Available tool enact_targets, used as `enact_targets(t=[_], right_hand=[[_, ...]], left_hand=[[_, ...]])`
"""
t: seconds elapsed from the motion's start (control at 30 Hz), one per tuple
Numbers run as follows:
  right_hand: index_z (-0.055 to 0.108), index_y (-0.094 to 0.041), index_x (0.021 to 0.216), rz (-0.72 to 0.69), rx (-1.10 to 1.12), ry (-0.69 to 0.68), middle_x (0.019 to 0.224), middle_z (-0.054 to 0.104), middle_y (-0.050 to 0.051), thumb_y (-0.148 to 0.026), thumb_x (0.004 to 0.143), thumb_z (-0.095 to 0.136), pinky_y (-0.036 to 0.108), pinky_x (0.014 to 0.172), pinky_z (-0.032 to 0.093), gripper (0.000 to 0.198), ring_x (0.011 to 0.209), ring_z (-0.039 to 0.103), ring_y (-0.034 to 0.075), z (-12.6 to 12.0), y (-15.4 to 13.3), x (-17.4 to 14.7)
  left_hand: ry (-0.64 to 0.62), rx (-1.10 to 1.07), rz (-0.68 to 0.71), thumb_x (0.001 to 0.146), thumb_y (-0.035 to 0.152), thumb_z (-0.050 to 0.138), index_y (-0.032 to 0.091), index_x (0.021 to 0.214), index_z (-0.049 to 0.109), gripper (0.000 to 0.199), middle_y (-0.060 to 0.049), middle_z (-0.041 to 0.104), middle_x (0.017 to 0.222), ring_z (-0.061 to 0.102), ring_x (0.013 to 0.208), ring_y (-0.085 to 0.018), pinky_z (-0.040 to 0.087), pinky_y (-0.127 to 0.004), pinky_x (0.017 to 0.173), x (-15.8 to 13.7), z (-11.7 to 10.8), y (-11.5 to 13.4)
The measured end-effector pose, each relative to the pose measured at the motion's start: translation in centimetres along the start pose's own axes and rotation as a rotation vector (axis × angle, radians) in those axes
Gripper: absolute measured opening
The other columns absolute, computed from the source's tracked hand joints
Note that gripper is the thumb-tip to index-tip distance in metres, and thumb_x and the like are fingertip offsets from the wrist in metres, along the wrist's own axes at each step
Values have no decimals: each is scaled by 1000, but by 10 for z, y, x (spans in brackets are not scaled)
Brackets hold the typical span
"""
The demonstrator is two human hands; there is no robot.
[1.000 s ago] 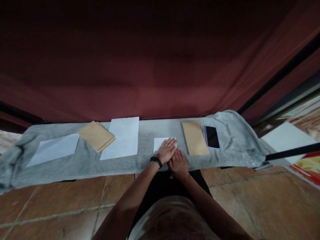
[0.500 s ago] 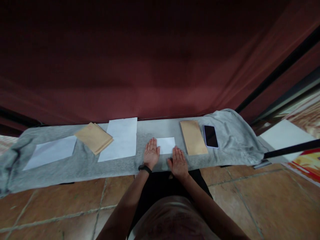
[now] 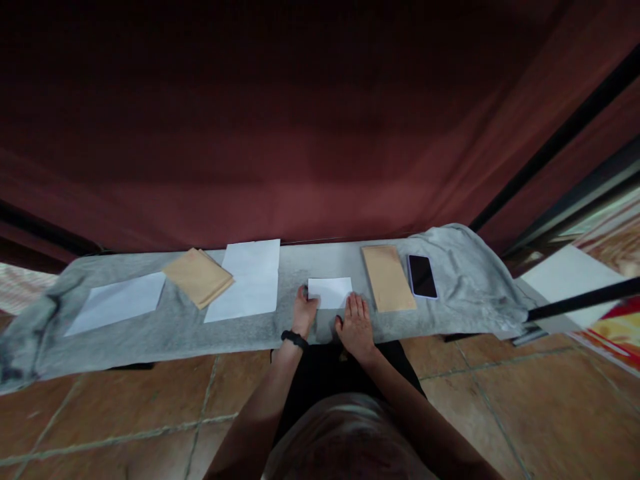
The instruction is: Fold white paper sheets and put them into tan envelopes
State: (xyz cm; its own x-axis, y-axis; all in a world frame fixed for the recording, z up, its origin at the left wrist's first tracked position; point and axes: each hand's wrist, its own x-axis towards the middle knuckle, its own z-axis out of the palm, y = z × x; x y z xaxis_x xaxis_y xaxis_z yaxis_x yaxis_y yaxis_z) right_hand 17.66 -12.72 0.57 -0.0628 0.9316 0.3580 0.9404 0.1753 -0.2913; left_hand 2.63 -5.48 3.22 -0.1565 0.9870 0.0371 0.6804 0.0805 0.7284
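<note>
A small white folded paper point(image 3: 331, 293) lies on the grey cloth in front of me. At its left edge is my left hand point(image 3: 303, 315), a dark band on the wrist; its thumb rests on the paper and its fingers are curled at the edge, pinching it. My right hand point(image 3: 357, 324) lies flat with fingers stretched out, the fingertips at the paper's lower right corner. A brown envelope point(image 3: 389, 278) is just right of that hand. Left of my left hand, a large white sheet point(image 3: 253, 283) lies flat.
A phone point(image 3: 423, 276) lies right of the envelope. Several brown envelopes point(image 3: 197, 277) overlap the large sheet, with another white sheet point(image 3: 120, 302) farther left. Grey cloth point(image 3: 320, 257) covers the narrow bench against a dark red curtain point(image 3: 320, 167). A black pole point(image 3: 585, 300) crosses at right.
My left hand has gone from lying flat beside the small paper to curled fingers at its left edge. My right hand stays nearly in place. The view has shifted slightly.
</note>
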Motion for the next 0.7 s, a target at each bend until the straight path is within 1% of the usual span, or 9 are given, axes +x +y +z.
enact_targets(t=[0.1, 0.2, 0.27, 0.33, 0.43, 0.5, 0.57, 0.63, 0.7], right_hand=[[47, -3, 145, -23, 34, -34, 148, 51, 24, -26, 92, 55, 49, 113, 39, 58, 137, 47, 34, -8, -2, 8], [56, -13, 139, 32, 193, -54, 137, 62, 18, -22, 98, 43, 43, 104, 47, 44, 123, 59, 30, -16, -5, 26], [63, -19, 128, 161, 444, -43, 124, 70, 15, -28, 101, 36, 41, 96, 52, 39, 112, 66, 27, -19, -7, 40], [68, -20, 113, 363, 828, -45, 108, 74, 13, -42, 102, 37, 38, 87, 56, 40, 100, 70, 26, -18, -10, 51], [66, -19, 103, 595, 1258, -71, 96, 75, 11, -62, 97, 38, 37, 77, 59, 51, 89, 73, 24, -9, -15, 56], [64, -18, 100, 637, 1327, -92, 90, 75, 11, -70, 93, 38, 37, 74, 61, 58, 84, 73, 23, -2, -16, 50], [64, -17, 95, 642, 1343, -143, 82, 74, 10, -72, 92, 39, 36, 71, 61, 61, 78, 73, 23, 0, -14, 40], [66, -15, 92, 635, 1382, -230, 78, 74, 11, -68, 93, 41, 35, 68, 60, 59, 74, 74, 23, -2, -7, 30], [68, -11, 91, 599, 1403, -368, 78, 75, 13, -59, 95, 43, 33, 65, 59, 54, 72, 74, 23, -7, 2, 21]], left_hand=[[-14, -388, -127, 87, 18, 54, 15, 138, 51, 52, -10, 75, 108, 72, 91, -21, 57, -33, 78, -5, -2, 17], [-80, -552, -60, 92, 33, 55, 17, 136, 56, 46, -9, 73, 116, 70, 100, -21, 57, -32, 82, -14, -9, 35], [-77, -627, -62, 99, 43, 47, 20, 141, 52, 49, -10, 68, 128, 67, 112, -22, 57, -30, 84, -17, -14, 41], [-38, -624, -131, 102, 46, 41, 23, 148, 44, 52, -11, 61, 137, 64, 119, -22, 57, -30, 85, -18, -15, 38], [-49, -592, -275, 96, 35, 56, 21, 155, 30, 67, -12, 66, 128, 68, 108, -22, 58, -31, 81, -18, -8, 24], [-103, -591, -307, 89, 24, 62, 19, 158, 22, 80, -9, 72, 110, 71, 94, -21, 59, -32, 76, -19, 1, 14], [-117, -550, -273, 85, 15, 61, 18, 158, 22, 83, -4, 73, 93, 71, 83, -20, 58, -32, 72, -19, 9, 5], [-99, -454, -205, 82, 9, 58, 18, 155, 30, 79, -1, 71, 85, 69, 76, -18, 58, -31, 71, -19, 12, -2], [-85, -328, -131, 80, 5, 55, 18, 149, 41, 72, 0, 70, 85, 68, 78, -17, 58, -31, 76, -18, 9, -6]])
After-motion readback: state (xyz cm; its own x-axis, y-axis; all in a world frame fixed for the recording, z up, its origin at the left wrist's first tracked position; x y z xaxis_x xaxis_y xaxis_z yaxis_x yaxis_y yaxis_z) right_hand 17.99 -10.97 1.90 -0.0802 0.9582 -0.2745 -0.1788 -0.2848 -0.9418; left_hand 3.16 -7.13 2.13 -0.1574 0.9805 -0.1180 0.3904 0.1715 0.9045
